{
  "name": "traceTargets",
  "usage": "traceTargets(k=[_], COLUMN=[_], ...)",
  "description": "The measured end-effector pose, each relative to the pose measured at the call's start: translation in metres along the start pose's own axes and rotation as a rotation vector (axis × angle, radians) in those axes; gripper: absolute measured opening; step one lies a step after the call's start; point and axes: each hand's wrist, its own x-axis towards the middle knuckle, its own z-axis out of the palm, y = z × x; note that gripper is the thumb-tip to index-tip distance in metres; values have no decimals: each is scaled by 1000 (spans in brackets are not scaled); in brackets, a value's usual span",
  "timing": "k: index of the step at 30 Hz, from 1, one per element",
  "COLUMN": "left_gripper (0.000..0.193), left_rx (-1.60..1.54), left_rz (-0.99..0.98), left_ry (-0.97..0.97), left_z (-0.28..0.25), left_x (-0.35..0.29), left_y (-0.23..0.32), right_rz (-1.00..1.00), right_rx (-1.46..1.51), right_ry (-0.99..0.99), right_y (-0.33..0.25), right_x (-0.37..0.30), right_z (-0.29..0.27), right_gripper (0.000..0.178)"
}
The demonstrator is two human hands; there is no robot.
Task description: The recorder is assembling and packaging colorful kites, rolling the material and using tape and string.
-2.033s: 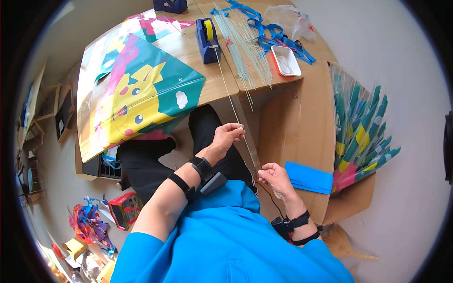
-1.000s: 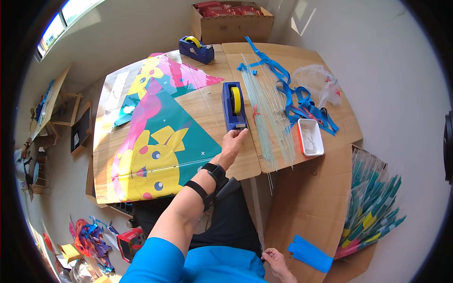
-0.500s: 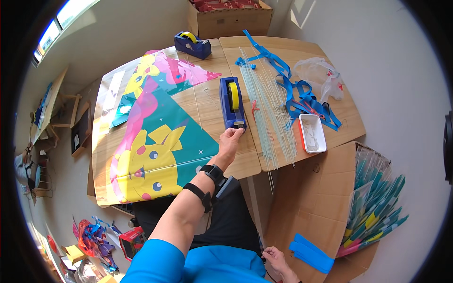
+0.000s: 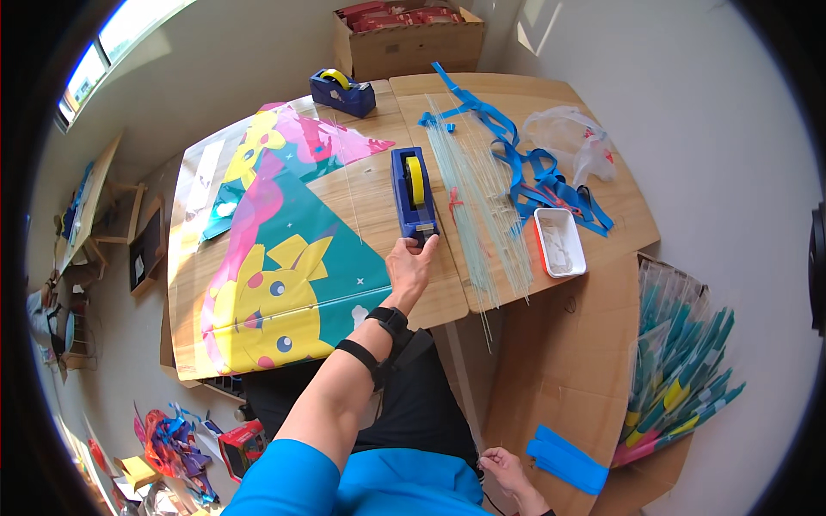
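Note:
My left hand (image 4: 409, 268) reaches over the near edge of the table to a blue tape dispenser (image 4: 402, 185) with a yellow roll in it. Thumb and fingers sit around the dispenser's front end, below the cutter; whether a strip of tape is between them cannot be told. Low beside my lap, my right hand (image 4: 509, 475) has its thumb and fingertips brought together, and what they hold is too small to make out. Left of the dispenser lies a teal and pink printed sheet (image 4: 318, 215) with yellow cartoon figures. A bundle of thin pale rods (image 4: 465, 206) lies to the dispenser's right.
A second tape dispenser (image 4: 344, 96) stands at the back. Blue strapping (image 4: 516, 181), a plastic bag (image 4: 572, 142) and a white tub (image 4: 564, 267) are on the right. Beside the table stands a cardboard box (image 4: 559, 370) with folded teal pieces (image 4: 680, 396) and a blue strip bundle (image 4: 568, 460).
My left hand has gone from a pinch at the dispenser's front corner to thumb and fingers spread around its front end. The view has shifted slightly; my right hand stays low.

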Motion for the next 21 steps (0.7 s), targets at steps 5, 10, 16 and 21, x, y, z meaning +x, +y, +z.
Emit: traceTargets(k=[5,10,16,21], left_gripper=[42,29,28,14], left_rx=[-306,-402,-313,-712], left_rz=[-22,-123,-126,139], left_ry=[-73,-64,-7,28], left_z=[5,19,21,-37], left_x=[6,15,14,1], left_y=[-8,-11,-15,-4], right_rz=[-21,20,48,-49], right_rx=[1,-14,-70,-3], right_ry=[-35,-17,17,95], right_y=[4,-1,0,-35], right_x=[1,1,-1,-6], right_z=[-2,4,1,-17], right_gripper=[15,15,15,16])
